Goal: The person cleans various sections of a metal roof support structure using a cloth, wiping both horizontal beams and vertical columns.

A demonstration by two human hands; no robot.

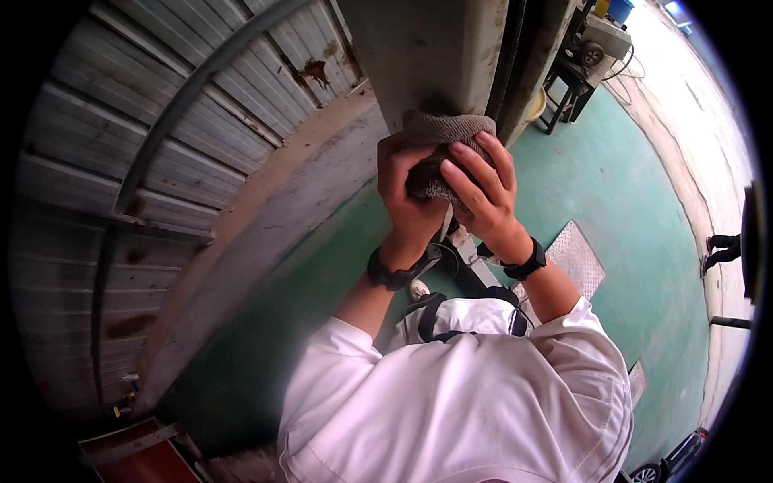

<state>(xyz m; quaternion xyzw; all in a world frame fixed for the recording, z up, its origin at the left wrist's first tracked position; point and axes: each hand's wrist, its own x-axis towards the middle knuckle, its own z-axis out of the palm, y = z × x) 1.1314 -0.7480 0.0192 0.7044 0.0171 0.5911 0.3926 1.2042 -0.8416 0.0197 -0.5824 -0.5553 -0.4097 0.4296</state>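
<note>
Both hands grip one bunched, brown-grey cloth in front of a tall metal post. My left hand clasps its left side, thumb and fingers curled into the folds. Over the right side, the spread fingers of my right hand press the cloth inward. Its upper edge meets or lies very close to the post's face, where a dark smudge shows. Darker folds with a frayed edge hang between the palms. Each wrist wears a black band.
To my left, a corrugated metal wall rises from a concrete ledge. Treadplate sheets lie on the green floor. A bench with a machine stands at upper right. Another person's legs and a car appear at far right.
</note>
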